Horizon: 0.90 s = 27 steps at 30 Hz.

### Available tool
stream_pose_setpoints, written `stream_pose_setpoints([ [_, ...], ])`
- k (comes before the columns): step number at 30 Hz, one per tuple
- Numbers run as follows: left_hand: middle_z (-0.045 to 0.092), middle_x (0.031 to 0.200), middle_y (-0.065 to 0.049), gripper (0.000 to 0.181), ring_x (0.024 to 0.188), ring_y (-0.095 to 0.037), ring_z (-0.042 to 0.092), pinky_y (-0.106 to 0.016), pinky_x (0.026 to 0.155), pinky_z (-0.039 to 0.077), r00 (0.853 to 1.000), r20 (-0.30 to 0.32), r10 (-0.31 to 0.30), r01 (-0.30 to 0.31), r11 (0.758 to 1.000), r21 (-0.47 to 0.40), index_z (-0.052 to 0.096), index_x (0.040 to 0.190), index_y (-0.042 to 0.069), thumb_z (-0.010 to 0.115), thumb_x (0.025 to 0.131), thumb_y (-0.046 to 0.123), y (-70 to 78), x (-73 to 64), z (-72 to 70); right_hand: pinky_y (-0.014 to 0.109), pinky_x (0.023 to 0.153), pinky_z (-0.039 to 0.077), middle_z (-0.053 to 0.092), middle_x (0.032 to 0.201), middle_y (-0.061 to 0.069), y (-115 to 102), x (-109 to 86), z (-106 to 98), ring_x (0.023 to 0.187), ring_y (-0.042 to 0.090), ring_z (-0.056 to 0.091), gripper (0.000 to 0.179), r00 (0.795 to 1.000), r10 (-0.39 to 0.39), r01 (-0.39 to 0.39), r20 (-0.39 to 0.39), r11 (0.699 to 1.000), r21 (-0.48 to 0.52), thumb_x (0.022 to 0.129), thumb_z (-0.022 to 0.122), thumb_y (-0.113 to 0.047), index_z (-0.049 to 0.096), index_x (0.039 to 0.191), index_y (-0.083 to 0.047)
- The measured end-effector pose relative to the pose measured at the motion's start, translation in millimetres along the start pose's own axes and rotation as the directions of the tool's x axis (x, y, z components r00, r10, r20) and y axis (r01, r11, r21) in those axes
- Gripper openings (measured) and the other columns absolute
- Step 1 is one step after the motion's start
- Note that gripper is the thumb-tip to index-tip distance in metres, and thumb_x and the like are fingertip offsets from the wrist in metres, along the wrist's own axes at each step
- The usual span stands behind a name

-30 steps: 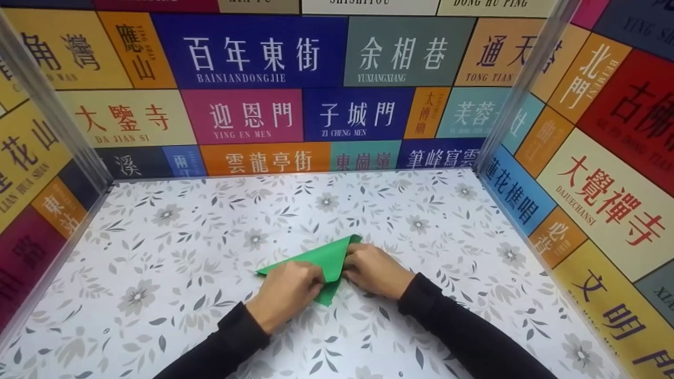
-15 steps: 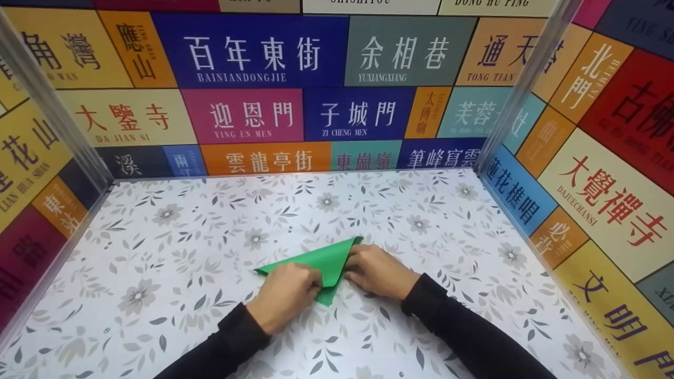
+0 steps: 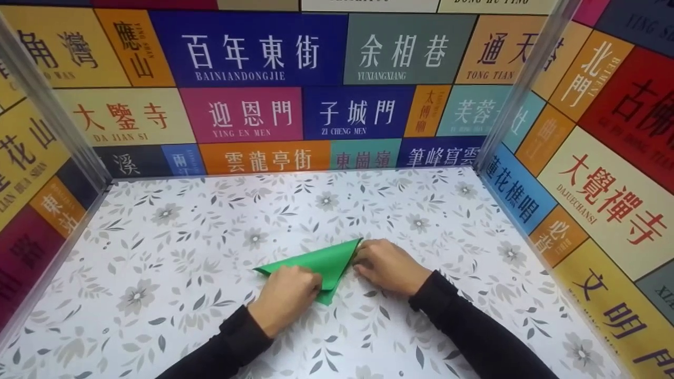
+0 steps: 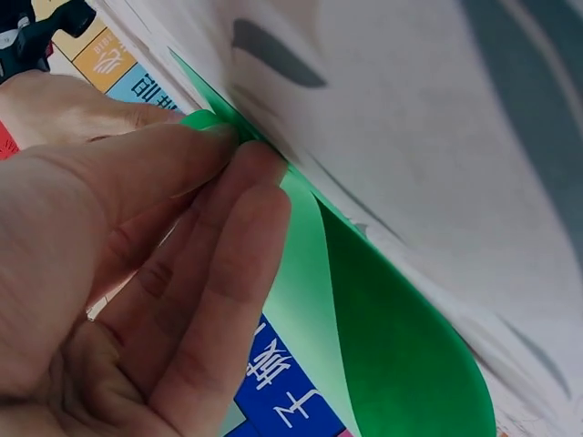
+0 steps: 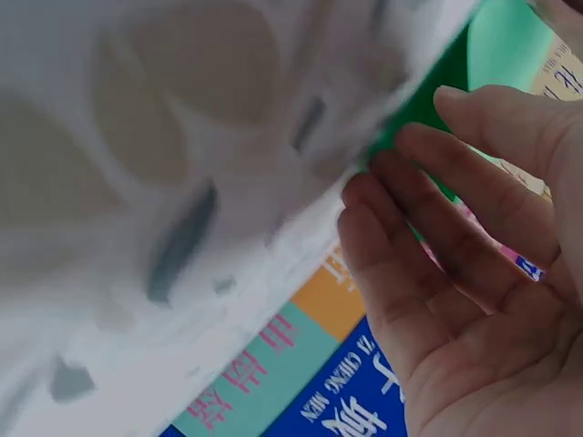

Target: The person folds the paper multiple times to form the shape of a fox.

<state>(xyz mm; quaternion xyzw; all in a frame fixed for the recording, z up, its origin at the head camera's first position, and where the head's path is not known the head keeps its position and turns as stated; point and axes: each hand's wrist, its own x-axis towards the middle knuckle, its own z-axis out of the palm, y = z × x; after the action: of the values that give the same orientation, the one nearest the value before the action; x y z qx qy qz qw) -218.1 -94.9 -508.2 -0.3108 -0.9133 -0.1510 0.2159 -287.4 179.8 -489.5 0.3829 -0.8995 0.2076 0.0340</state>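
A green sheet of paper (image 3: pixel 331 265), folded over into a rough triangle, lies on the floral surface. My left hand (image 3: pixel 289 292) pinches its near edge between thumb and fingers. In the left wrist view the paper (image 4: pixel 410 337) bulges in a loose curve beyond the fingertips. At the paper's right edge is my right hand (image 3: pixel 390 267). Seen from the right wrist, that hand (image 5: pixel 483 237) has relaxed, slightly bent fingers, with the thumb apart from them and green paper (image 5: pixel 515 41) just behind the fingertips.
The white tabletop (image 3: pixel 210 326) carries a grey leaf and flower print. A back wall (image 3: pixel 253 52) of coloured panels with Chinese lettering rises behind it. Similar panels form a right wall (image 3: pixel 590 158) and a left wall (image 3: pixel 31 173), with metal-like posts at the corners.
My right hand has moved slightly right, from holding the paper's right edge to loosened fingers beside it. The folded flap has come down closer over the lower corner. My left hand stays nearly in place.
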Motion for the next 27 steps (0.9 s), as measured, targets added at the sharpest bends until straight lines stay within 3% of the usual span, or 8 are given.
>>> stream_pose_setpoints([
  [3, 0.078, 0.075, -0.002, 0.016, 0.063, -0.023, 0.074, -0.039, 0.062, 0.068, 1.0, 0.004, 0.003, -0.003, 1.0, 0.007, 0.085, 0.081, 0.013, 0.092, 0.086, 0.0, 0.6, -0.6, 0.6, 0.046, 0.094, 0.071, 0.085, 0.105, 0.006, -3, 4.0, -10, 0.101, 0.026, 0.083, 0.008, 0.999, 0.01, -0.01, -0.049, 1.0, 0.001, 0.103, 0.086, -0.008, 0.09, 0.11, -0.009],
  [9, 0.08, 0.077, -0.002, 0.016, 0.065, -0.022, 0.075, -0.038, 0.062, 0.068, 1.0, 0.026, 0.012, -0.012, 1.0, 0.008, 0.086, 0.082, 0.014, 0.091, 0.086, 0.0, 0.6, -1.0, 1.0, 0.044, 0.091, 0.071, 0.083, 0.106, 0.01, -14, 16.0, -14, 0.101, 0.029, 0.081, 0.009, 0.985, -0.074, 0.067, -0.158, 0.997, -0.049, 0.1, 0.09, -0.008, 0.088, 0.108, -0.006],
  [16, 0.081, 0.079, 0.001, 0.016, 0.068, -0.023, 0.077, -0.04, 0.062, 0.067, 0.999, 0.022, 0.047, -0.048, 0.999, 0.02, 0.087, 0.083, 0.018, 0.093, 0.086, 0.004, 0.2, -3.7, -0.1, 0.042, 0.099, 0.071, 0.079, 0.119, 0.008, -23, 16.7, 1, 0.112, 0.027, 0.078, 0.015, 0.992, -0.06, 0.055, -0.114, 0.997, -0.049, 0.1, 0.091, -0.012, 0.088, 0.115, -0.009],
  [27, 0.081, 0.077, 0.002, 0.016, 0.066, -0.022, 0.075, -0.04, 0.06, 0.063, 0.998, 0.04, 0.051, -0.051, 0.999, 0.005, 0.085, 0.08, 0.018, 0.093, 0.09, 0.007, -0.1, -4.5, -2.1, 0.043, 0.106, 0.069, 0.077, 0.131, 0.014, -20, 16.7, 20, 0.125, 0.032, 0.075, 0.03, 0.993, -0.11, 0.106, -0.047, 0.991, -0.081, 0.097, 0.092, -0.008, 0.086, 0.126, -0.001],
])
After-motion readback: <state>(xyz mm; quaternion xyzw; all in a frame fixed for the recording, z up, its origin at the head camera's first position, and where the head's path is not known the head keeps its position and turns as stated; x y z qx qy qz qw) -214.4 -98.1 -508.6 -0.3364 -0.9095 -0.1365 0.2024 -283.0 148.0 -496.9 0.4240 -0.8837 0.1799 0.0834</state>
